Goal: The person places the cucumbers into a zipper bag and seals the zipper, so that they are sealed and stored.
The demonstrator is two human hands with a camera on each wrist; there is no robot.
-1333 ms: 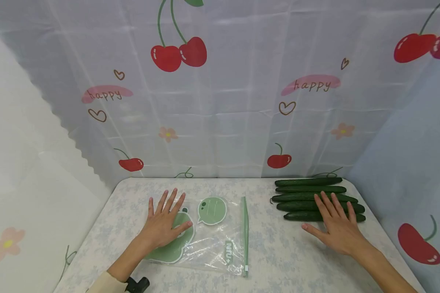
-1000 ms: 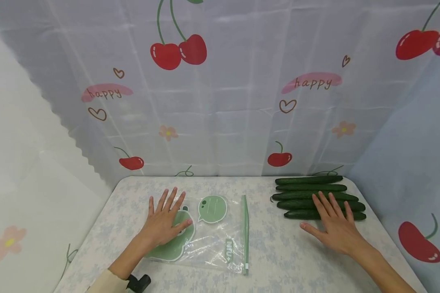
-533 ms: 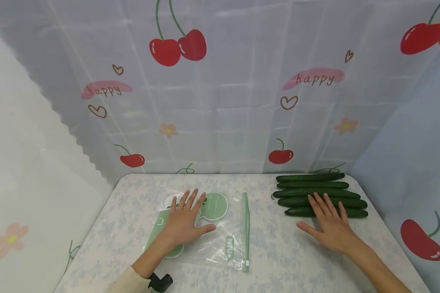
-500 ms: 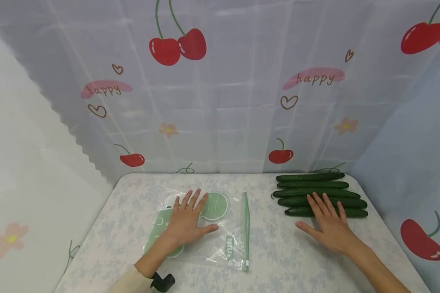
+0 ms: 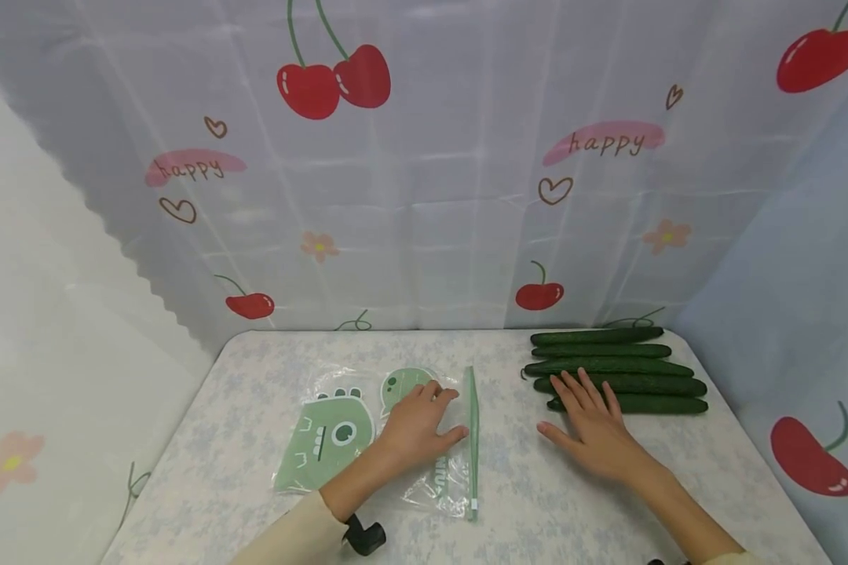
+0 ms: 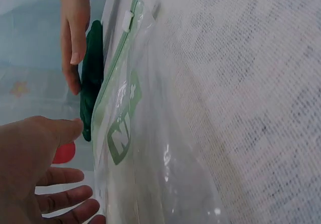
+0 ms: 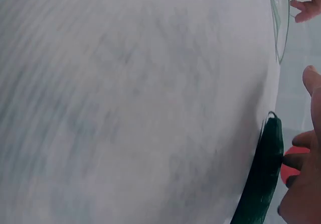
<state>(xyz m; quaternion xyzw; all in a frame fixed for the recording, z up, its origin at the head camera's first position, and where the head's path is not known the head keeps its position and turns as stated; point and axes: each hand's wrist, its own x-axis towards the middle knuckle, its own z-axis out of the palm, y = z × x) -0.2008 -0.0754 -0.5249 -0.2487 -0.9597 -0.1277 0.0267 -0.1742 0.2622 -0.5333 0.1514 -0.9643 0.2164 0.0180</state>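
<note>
In the head view, the bag (image 5: 339, 451) lies flat left of the table's (image 5: 516, 502) middle, its zip (image 5: 474, 439) towards the right edge; the left hand (image 5: 417, 428) is over it, thumb apart from fingers, pinching nothing. The right hand (image 5: 597, 435), fingers spread, lies over the nearest of five cucumbers (image 5: 611, 367) by the far right corner; I cannot tell whether it touches. The left wrist view shows thumb and fingers parted beside the bag, a white slider (image 6: 128, 20) on its zip. The right wrist view shows fingers beside a cucumber, ungripped. Reaching seems the step; taking hold would call for closing thumb to fingers.
</note>
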